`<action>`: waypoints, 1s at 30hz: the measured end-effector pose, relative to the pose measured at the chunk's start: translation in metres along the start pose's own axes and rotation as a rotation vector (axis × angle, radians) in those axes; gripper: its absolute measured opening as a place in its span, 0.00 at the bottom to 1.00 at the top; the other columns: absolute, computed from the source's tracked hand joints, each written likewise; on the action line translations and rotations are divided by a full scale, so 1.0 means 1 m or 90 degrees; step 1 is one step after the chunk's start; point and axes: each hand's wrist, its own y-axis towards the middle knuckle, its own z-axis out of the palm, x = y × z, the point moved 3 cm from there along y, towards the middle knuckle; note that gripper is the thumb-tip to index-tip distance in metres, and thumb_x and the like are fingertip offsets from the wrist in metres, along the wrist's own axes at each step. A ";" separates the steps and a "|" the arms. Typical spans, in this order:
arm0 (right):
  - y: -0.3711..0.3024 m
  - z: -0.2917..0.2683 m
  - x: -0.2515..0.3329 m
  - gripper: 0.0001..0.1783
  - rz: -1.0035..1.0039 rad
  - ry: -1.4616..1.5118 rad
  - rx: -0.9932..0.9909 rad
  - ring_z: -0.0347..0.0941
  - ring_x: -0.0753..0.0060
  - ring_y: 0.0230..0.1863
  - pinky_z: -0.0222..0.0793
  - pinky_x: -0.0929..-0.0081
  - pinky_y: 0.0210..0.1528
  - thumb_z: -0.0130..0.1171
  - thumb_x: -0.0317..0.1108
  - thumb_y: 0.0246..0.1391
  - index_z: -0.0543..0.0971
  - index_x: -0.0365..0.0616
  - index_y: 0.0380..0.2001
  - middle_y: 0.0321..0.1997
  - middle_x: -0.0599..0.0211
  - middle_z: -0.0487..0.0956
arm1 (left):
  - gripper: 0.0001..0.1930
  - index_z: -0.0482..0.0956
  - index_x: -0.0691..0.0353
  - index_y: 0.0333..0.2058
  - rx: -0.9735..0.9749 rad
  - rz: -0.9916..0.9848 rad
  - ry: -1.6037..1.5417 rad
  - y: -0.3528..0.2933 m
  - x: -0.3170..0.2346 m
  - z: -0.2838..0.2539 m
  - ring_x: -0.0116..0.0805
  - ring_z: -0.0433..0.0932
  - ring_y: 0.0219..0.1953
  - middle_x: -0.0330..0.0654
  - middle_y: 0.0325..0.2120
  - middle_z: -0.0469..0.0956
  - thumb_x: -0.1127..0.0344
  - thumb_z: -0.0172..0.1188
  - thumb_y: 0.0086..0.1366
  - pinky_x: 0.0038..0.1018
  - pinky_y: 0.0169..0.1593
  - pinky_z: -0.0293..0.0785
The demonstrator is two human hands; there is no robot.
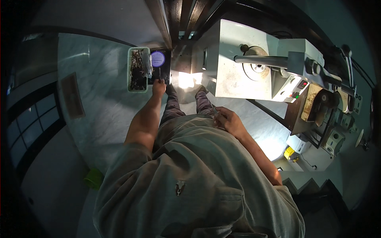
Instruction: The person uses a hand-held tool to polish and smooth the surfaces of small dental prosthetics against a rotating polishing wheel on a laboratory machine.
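Observation:
My left hand [159, 86] reaches out to the near edge of a dark surface, its fingers drawn together; a thin shape shows just past them, too small to name. Beside it on the left stands a pale plastic bin [130, 70] with dark, thin pieces inside. A round purple-topped container [158, 59] sits on the dark surface beyond the hand. Close to my waist, my right hand [229, 122] is closed around a thin pointed tool [214, 108], whose tip points away from me.
At the right stands a large white machine [238, 75] with a round disc [256, 63] and a metal arm [262, 60] across it. A wooden stand [298, 115] and a yellow object [290, 154] are farther right. A green bucket [93, 178] stands at lower left.

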 end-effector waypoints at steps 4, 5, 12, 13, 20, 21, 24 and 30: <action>-0.015 -0.004 -0.010 0.19 0.053 0.011 -0.051 0.74 0.76 0.29 0.70 0.75 0.36 0.49 0.33 0.62 0.74 0.40 0.54 0.31 0.65 0.79 | 0.32 0.70 0.63 0.45 -0.435 0.049 0.377 -0.006 -0.027 -0.020 0.58 0.74 0.46 0.53 0.42 0.73 0.44 0.67 0.52 0.48 0.48 0.73; -0.020 -0.005 -0.016 0.19 0.061 0.010 -0.053 0.74 0.76 0.29 0.70 0.75 0.36 0.49 0.33 0.62 0.74 0.40 0.54 0.31 0.65 0.79 | 0.34 0.68 0.63 0.47 -0.474 0.062 0.341 -0.004 -0.026 -0.031 0.58 0.73 0.46 0.54 0.42 0.72 0.45 0.69 0.50 0.48 0.49 0.73; -0.050 0.004 -0.041 0.16 0.185 0.079 -0.111 0.71 0.79 0.31 0.68 0.78 0.38 0.49 0.36 0.65 0.77 0.43 0.51 0.30 0.70 0.77 | 0.30 0.71 0.64 0.48 -0.505 0.031 0.383 0.057 0.003 -0.110 0.57 0.77 0.41 0.53 0.39 0.76 0.54 0.69 0.51 0.45 0.47 0.74; -0.050 0.008 -0.040 0.16 0.174 0.060 -0.102 0.70 0.80 0.31 0.67 0.79 0.37 0.49 0.37 0.65 0.77 0.43 0.51 0.30 0.71 0.76 | 0.26 0.73 0.64 0.45 -0.433 0.132 0.311 0.082 0.035 -0.136 0.56 0.78 0.38 0.53 0.35 0.78 0.55 0.68 0.52 0.44 0.45 0.74; -0.058 0.021 -0.042 0.14 0.212 0.236 -0.130 0.63 0.86 0.24 0.60 0.86 0.26 0.49 0.36 0.65 0.78 0.43 0.48 0.28 0.76 0.74 | 0.11 0.73 0.66 0.33 -0.380 0.309 -0.084 0.092 0.084 -0.155 0.40 0.79 0.32 0.48 0.29 0.79 0.64 0.63 0.61 0.34 0.37 0.72; -0.054 0.015 -0.048 0.14 0.215 0.237 -0.151 0.63 0.86 0.24 0.60 0.86 0.26 0.49 0.36 0.65 0.78 0.43 0.48 0.28 0.76 0.74 | 0.10 0.73 0.66 0.34 -0.306 0.144 -0.347 0.080 0.075 -0.134 0.35 0.78 0.33 0.46 0.30 0.79 0.66 0.62 0.63 0.33 0.36 0.72; -0.072 0.013 -0.050 0.15 0.236 0.303 -0.173 0.65 0.84 0.23 0.60 0.84 0.25 0.49 0.36 0.64 0.76 0.42 0.49 0.28 0.75 0.74 | 0.08 0.71 0.68 0.36 -0.239 0.203 -0.248 0.031 0.059 -0.134 0.33 0.76 0.33 0.43 0.31 0.77 0.69 0.59 0.64 0.33 0.34 0.73; -0.068 0.009 -0.081 0.13 0.150 0.217 -0.193 0.66 0.83 0.27 0.62 0.83 0.30 0.49 0.34 0.64 0.77 0.41 0.47 0.25 0.74 0.74 | 0.13 0.69 0.73 0.40 -0.273 0.102 -0.372 -0.013 0.091 -0.144 0.33 0.74 0.30 0.45 0.35 0.75 0.71 0.58 0.60 0.29 0.30 0.72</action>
